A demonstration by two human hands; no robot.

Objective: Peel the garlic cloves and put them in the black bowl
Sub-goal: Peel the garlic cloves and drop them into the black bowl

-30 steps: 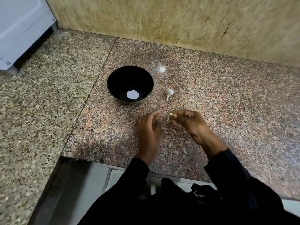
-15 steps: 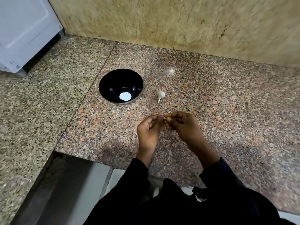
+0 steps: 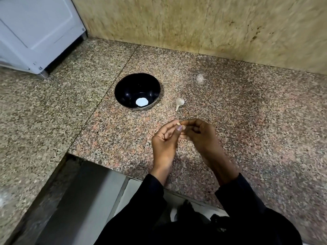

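Note:
A black bowl point(image 3: 137, 91) stands on the granite counter point(image 3: 247, 121), a bright white spot showing at its bottom. To its right lies a pale garlic piece with a short stalk point(image 3: 179, 103). In front of it my left hand point(image 3: 164, 140) and my right hand point(image 3: 200, 135) meet above the counter. Between their fingertips they pinch a small garlic clove point(image 3: 179, 123), of which only a pale tip shows. A faint whitish scrap of skin point(image 3: 200, 78) lies farther back.
A white appliance point(image 3: 39, 30) stands at the back left on the counter. A tan stone wall point(image 3: 194, 23) runs along the back. The counter's front edge drops to a grey floor point(image 3: 85, 200) at the lower left.
My two hands have come together from apart, and both now pinch the clove. The view has shifted, so the bowl sits more to the left.

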